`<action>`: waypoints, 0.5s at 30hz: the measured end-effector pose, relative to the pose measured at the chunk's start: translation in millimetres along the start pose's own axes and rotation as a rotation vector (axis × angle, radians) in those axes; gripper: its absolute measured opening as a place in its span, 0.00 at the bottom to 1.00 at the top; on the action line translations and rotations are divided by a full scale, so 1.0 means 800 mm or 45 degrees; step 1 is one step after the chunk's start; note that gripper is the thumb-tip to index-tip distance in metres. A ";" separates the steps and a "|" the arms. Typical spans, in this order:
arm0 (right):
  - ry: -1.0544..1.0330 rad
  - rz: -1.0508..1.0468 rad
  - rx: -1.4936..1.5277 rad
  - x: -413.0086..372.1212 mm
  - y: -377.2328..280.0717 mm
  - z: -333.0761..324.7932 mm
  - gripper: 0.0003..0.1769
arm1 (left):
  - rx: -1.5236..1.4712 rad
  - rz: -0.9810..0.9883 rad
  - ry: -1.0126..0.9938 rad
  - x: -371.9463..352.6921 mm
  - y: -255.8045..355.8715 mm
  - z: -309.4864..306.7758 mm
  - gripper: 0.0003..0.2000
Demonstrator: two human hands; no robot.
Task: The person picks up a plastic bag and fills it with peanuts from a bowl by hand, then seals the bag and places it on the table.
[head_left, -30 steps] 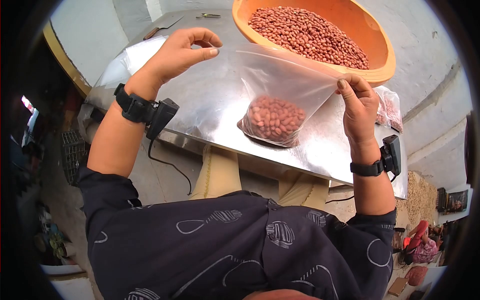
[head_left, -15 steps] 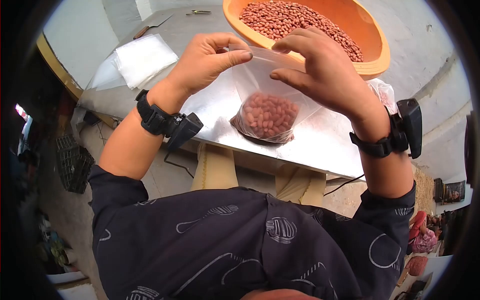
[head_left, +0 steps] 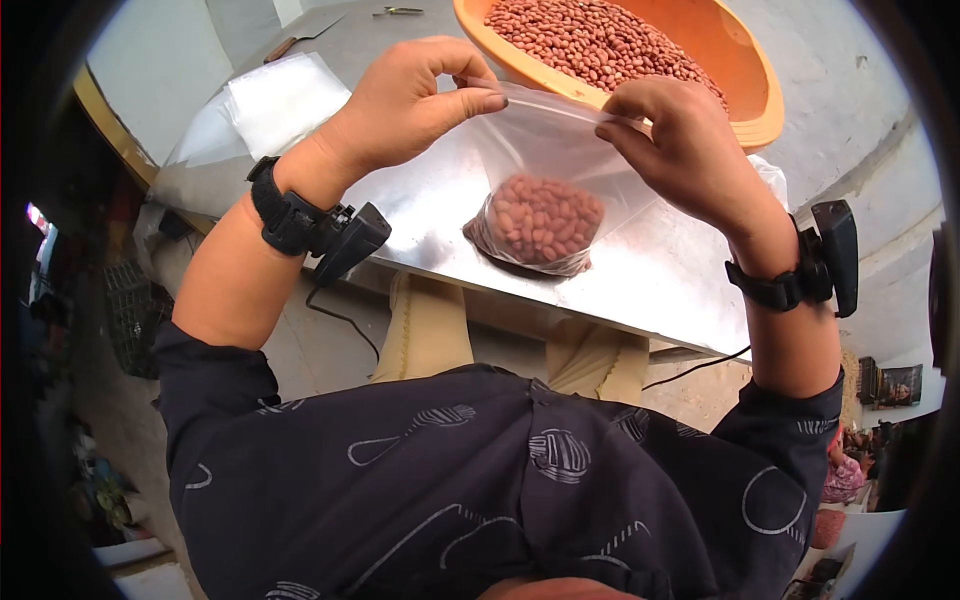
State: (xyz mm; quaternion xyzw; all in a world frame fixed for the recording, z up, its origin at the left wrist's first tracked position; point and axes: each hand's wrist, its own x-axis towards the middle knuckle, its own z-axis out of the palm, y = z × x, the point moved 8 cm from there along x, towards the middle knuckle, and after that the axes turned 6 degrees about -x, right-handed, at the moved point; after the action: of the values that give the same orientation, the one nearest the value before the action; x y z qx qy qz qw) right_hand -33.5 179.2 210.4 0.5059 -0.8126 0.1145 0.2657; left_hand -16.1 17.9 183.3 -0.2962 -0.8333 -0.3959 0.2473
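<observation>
A clear plastic bag (head_left: 625,190) stands on the metal table, its lower part filled with red-skinned peanuts (head_left: 545,222). Its top edge is stretched sideways between my hands. My left hand (head_left: 425,105) pinches the upper left corner between thumb and fingers. At the other end, my right hand (head_left: 690,150) is closed on the upper right edge. Just behind the bag sits a large orange basin (head_left: 745,75) holding a heap of loose peanuts (head_left: 600,45), partly hidden by my right hand.
A stack of flat plastic bags (head_left: 290,100) lies on the metal table (head_left: 400,215) to the left. Behind it are a knife (head_left: 290,45) and a small metal tool (head_left: 398,11). Another plastic bag (head_left: 770,178) shows beyond my right wrist. Dark crates (head_left: 130,310) stand on the floor at left.
My right hand has moved right and its fingers, apart before, have closed on the bag's edge. The bag's top is now pulled wider and straighter. My left hand keeps its pinch.
</observation>
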 end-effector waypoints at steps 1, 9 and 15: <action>-0.021 0.001 -0.006 -0.004 0.004 -0.002 0.07 | -0.003 -0.010 -0.007 0.001 -0.001 0.000 0.07; -0.073 0.139 0.048 -0.044 0.042 -0.020 0.04 | 0.042 -0.015 -0.030 0.005 -0.007 0.000 0.08; -0.043 0.169 0.024 -0.069 0.056 -0.027 0.04 | 0.072 -0.061 -0.039 0.006 -0.012 0.001 0.09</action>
State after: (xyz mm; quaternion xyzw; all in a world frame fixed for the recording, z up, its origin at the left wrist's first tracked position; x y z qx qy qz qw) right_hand -47.1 251.8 201.5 0.4553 -0.8476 0.1308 0.2389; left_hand -26.1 15.4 180.7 -0.2750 -0.8547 -0.3734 0.2334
